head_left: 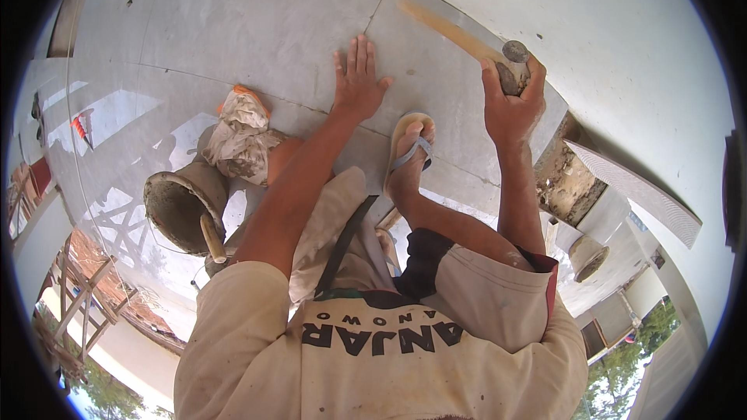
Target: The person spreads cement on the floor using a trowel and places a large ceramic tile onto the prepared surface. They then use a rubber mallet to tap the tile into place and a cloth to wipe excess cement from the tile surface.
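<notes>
My left hand (pixel 359 85) lies flat with fingers stretched on a large grey tile (pixel 264 23), close to a joint line. Off to the right, my right hand (pixel 513 105) grips a mallet (pixel 510 76) by its head. The round dark face of the head shows above my fingers. Its light wooden handle, smeared by motion, points away to the upper left over the tiles, near the wall's foot. Whether the handle touches the tile I cannot tell. Between my arms my sandalled foot (pixel 412 144) rests on the tiles.
A mortar-caked bucket (pixel 183 210) with a wooden handle in it stands left, beside a crumpled dirty white wrap (pixel 243 128). An orange-handled tool (pixel 82 132) lies farther left. Right are a white wall (pixel 622 23), a rough gap (pixel 572 163), a leaning panel (pixel 638 190) and another bucket (pixel 587 257).
</notes>
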### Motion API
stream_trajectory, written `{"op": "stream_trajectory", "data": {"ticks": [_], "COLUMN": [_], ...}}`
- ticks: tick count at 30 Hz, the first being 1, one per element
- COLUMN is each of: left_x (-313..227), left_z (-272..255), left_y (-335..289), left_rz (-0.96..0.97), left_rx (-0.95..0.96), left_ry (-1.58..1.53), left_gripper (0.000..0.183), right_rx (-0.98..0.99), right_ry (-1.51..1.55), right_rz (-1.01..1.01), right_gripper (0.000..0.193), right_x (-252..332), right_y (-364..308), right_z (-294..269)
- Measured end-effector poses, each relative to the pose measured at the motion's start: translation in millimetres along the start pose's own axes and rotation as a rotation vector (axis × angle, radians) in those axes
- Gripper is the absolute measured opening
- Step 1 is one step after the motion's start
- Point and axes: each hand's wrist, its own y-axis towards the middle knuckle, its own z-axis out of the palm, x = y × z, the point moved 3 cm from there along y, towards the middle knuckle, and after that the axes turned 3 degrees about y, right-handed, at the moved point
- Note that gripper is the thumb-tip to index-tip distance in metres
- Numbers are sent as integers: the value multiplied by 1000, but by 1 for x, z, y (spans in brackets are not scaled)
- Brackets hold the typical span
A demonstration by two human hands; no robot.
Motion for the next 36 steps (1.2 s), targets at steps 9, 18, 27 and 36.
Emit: {"op": "stream_trajectory", "data": {"ticks": [9, 18, 27, 36], "left_x": [6, 75, 202, 217], "left_z": [-1, -16, 29, 64], "left_y": [12, 0, -113, -122], "left_rz": [39, 83, -588, -593], "left_rx": [-44, -74, -57, -91], "left_ry": [20, 53, -155, -253], "left_gripper": [87, 80, 115, 109], "right_rx": [77, 54, -47, -42], "right_ry": [-40, -47, -102, -43], "right_rz": [10, 66, 117, 234], "right_gripper": [48, 53, 53, 52], "right_x": [3, -1, -25, -38], "right_y": [5, -3, -5, -14], "right_z": [5, -4, -25, -29]}}
